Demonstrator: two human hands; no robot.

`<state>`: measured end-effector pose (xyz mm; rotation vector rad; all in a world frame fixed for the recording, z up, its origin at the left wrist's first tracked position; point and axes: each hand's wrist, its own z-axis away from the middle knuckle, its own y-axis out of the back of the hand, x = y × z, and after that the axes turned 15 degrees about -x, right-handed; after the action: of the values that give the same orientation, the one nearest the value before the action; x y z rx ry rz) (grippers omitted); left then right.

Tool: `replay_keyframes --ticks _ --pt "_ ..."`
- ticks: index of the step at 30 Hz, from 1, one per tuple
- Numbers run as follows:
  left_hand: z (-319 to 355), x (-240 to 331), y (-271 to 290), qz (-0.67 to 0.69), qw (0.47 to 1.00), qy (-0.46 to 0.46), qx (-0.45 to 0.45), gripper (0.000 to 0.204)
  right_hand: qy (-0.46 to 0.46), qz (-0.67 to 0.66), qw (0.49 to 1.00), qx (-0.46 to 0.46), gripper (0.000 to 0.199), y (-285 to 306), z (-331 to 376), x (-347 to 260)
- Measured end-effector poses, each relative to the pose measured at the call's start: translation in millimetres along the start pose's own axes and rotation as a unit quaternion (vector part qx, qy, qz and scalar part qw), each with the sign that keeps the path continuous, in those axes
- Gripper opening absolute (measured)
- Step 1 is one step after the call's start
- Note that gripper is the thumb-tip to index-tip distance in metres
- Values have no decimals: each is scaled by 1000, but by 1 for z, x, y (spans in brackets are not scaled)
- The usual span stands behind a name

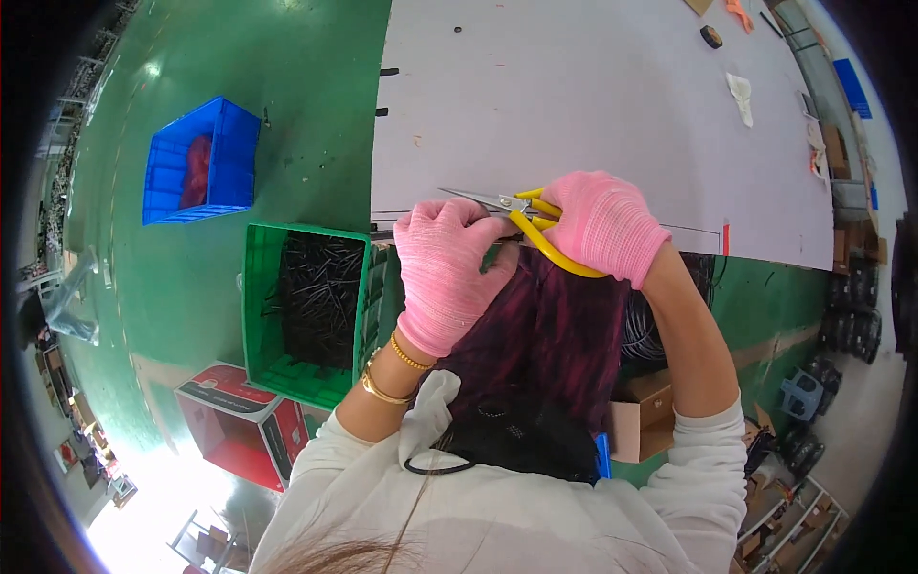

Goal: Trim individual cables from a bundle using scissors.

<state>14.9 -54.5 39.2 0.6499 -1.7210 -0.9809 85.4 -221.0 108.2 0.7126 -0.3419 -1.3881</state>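
Observation:
Both my hands wear pink knit gloves and meet at the near edge of the pale table (593, 96). My right hand (604, 228) is closed around the yellow handles of a pair of scissors (550, 247). Their blades are parted a little and point left, just over the fingers of my left hand. My left hand (445, 268) is closed with its fingertips pinched at the table edge. Whatever those fingers hold is hidden by the glove and the blades.
To my left, a green crate (253, 316) holds many thin black pieces (320, 297). Beyond it stands a blue crate (234, 158) with a red bundle. A red-and-grey box (234, 402) is below. Coiled black cable (645, 330) and a cardboard box (639, 421) are at my right.

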Motion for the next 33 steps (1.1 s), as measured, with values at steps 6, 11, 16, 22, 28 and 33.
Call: replay_keyframes --ticks 6,11,16,22,28,33 --pt "1 5 -3 8 999 29 -26 21 -2 -8 1000 1 32 -4 1 5" --pt "-6 3 1 -8 1000 4 6 21 34 -14 999 27 29 -3 0 8" --pt "-12 5 15 -5 994 28 -110 12 123 -98 983 97 24 -22 -1 20" --pt "0 -7 4 25 999 4 -42 13 159 -126 967 152 26 -41 10 22" --pt "1 3 6 44 998 -8 -53 17 198 -92 954 204 23 -65 7 61" --pt "9 20 8 20 995 34 -92 21 205 -79 944 246 36 -69 37 36"
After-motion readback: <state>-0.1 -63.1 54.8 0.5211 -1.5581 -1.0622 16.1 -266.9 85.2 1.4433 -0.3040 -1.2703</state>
